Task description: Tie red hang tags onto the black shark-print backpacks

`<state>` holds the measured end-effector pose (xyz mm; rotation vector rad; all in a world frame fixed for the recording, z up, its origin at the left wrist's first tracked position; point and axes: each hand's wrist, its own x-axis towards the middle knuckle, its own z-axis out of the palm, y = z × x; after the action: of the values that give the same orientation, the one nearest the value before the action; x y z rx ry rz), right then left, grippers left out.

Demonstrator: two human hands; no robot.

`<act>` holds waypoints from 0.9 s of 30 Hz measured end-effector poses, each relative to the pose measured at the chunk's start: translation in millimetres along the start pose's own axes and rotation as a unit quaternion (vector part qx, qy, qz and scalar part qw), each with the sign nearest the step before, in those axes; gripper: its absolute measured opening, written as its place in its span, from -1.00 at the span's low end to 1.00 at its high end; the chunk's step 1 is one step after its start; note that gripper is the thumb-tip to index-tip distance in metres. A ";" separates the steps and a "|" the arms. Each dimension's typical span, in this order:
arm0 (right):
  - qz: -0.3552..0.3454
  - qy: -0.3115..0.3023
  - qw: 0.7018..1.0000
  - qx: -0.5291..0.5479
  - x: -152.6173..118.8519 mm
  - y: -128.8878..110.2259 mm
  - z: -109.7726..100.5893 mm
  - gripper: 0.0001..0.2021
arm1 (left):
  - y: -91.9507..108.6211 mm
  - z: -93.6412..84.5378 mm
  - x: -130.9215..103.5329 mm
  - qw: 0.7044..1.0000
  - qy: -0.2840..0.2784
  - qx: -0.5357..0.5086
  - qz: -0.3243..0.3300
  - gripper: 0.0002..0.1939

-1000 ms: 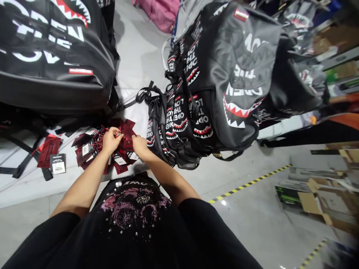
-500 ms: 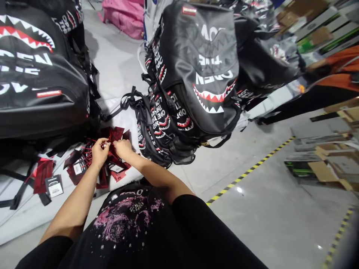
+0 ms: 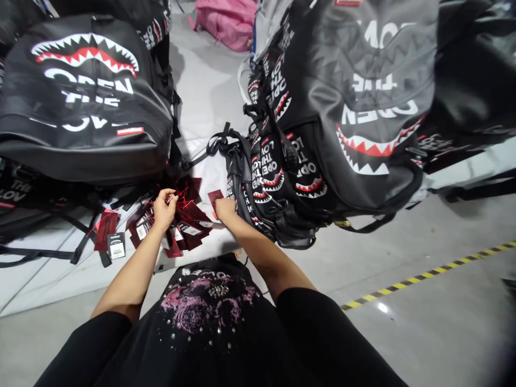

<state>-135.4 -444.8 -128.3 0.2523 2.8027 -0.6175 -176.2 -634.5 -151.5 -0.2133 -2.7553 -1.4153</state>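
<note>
Along the edge of a white tabletop (image 3: 68, 282), a bunch of red strings (image 3: 184, 199) was gripped by the left hand (image 3: 164, 210) of a person dressed in a black shirt (image 3: 220, 349), its fingertips pinched together around small shiny pieces too tiny to be made out. Beside a row of black backpacks (image 3: 266, 177), the right hand (image 3: 226, 210) was curled nearly closed, and a dark red tag (image 3: 215, 196) was held in its fingers, part of it left exposed beyond the knuckles. Between the two hands and below them, a heap of red tags (image 3: 194, 210) was spread over the tabletop, overlapped in many places, with white labels (image 3: 191, 230) shown on several. Farther left, a separate red tag (image 3: 106, 230) and a black tag (image 3: 116, 245) were laid side by side near loose black straps (image 3: 44, 251). Beyond the heap, a large backpack (image 3: 88, 102) printed with jagged teeth and white lettering was stacked on other dark bags. On the far right, a bigger backpack (image 3: 379, 97) was leaned beside the row. Yellow-and-black tape (image 3: 407, 283) was stretched across the gray floor (image 3: 403, 338).
</note>
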 end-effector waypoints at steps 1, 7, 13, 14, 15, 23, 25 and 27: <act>0.004 0.002 1.000 0.000 1.1 6.4 -3.0 -0.78 | -1.3 -2.4 1.4 1.000 -0.020 0.009 0.000 -0.67; 0.048 0.040 0.992 0.111 -12.5 18.1 -20.3 -0.81 | 28.4 -9.8 -9.3 0.991 0.010 0.117 0.057 -0.33; 0.014 0.036 0.898 0.438 -68.0 11.7 -11.0 -0.86 | 79.8 16.7 -39.3 0.993 -0.082 -0.071 0.055 -0.64; 0.012 0.037 0.883 0.469 -75.0 11.3 -9.4 -0.86 | 86.3 24.5 -44.4 0.984 -0.119 -0.122 0.045 -0.69; 0.013 0.041 0.871 0.489 -81.5 12.0 -8.9 -0.86 | 92.5 31.7 -49.3 0.975 -0.146 -0.163 0.036 -0.73; 0.067 0.261 0.924 0.271 -158.9 72.2 -69.0 -0.67 | 143.7 56.5 -57.3 0.947 -0.210 -0.240 0.045 -0.75; 0.118 0.341 0.917 0.170 -175.3 93.4 -93.9 -0.57 | 157.6 63.9 -52.0 0.945 -0.225 -0.214 0.100 -0.78; 0.148 0.370 0.914 0.072 -183.2 110.9 -115.0 -0.53 | 171.7 74.5 -47.7 0.941 -0.229 -0.188 0.165 -0.80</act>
<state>39.0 -316.4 -17.8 1.1347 3.2961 -0.7744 -103.0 -480.4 -61.1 -1.0900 -2.5344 -1.9693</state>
